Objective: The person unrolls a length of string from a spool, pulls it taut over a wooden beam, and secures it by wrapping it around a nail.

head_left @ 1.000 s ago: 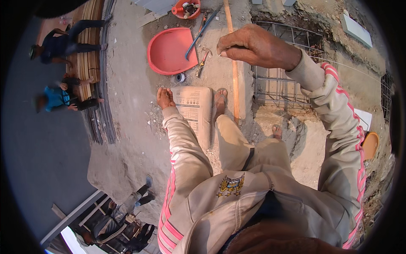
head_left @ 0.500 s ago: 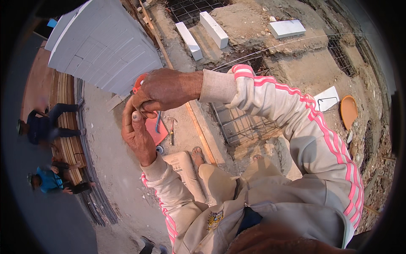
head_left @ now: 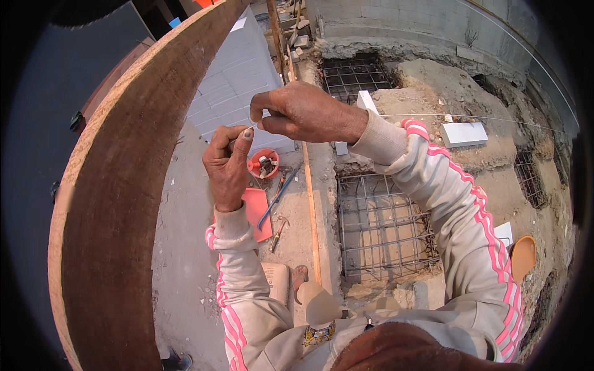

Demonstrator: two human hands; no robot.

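My left hand [head_left: 227, 162] is raised in the middle of the view, thumb pressed against the curled index finger. Just above and right of it is my right hand [head_left: 307, 112], its index finger bent and its thumb tip close to the left thumb. A thin pale bit shows where the fingertips meet, too small to name. A taut string [head_left: 427, 115] runs off to the right from behind my right wrist. Below the hands are an orange-red bucket [head_left: 270, 158] with tools in it, a red flat sheet [head_left: 256, 213], a blue bar [head_left: 276, 201] and a hammer [head_left: 278, 234].
A large wooden plank [head_left: 124, 179] curves up the left side, close by. White blocks [head_left: 229, 80] are stacked beyond my hands; another block [head_left: 464, 134] lies right. Rebar grids [head_left: 383, 226] sit in open pits. A narrow timber [head_left: 311, 216], a bag [head_left: 276, 281] and an orange basin [head_left: 523, 256] lie around.
My view has swung, and the wooden plank now covers the left side where two people showed before. My hands have drawn slightly apart, and the bucket has come into sight.
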